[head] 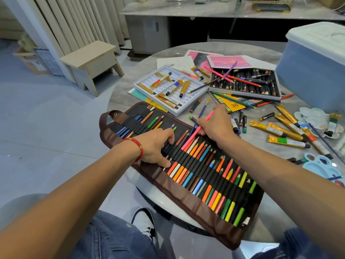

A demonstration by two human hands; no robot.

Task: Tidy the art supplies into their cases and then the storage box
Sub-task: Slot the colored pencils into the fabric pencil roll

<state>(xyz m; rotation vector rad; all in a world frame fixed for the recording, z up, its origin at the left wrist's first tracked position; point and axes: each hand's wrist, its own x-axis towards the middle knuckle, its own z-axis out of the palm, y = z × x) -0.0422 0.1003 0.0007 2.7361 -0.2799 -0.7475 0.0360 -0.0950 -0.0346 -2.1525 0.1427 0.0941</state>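
We see a brown roll-up pencil case (pixel 188 200) spread open across the lower centre of the frame, its black elastic loops holding a long row of coloured pencils (pixel 211 176), with a few more pencils and blue-handled brushes in the loops at its upper left end. The left hand (pixel 155 145), a red bracelet (pixel 137 145) at its wrist, presses on the loops with fingers spread fairly flat and thumb low against the pencils. The right hand (pixel 216 124) pinches a pink pencil (pixel 196 132) between thumb and curled fingers, the pencil's lower end touching the elastic band in the row.

Just above the case, a white plastic tray (pixel 141 85) holds several gold paint tubes (pixel 173 87) lying at odd angles. To its right, a black tray of oil pastels (pixel 242 85) is mostly full, with loose pencils crossing its top. More gold tubes (pixel 280 130) lie scattered on the grey round table (pixel 265 227) at the right. A blue storage box (pixel 313 71) with a white lid stands at the upper right, closed.
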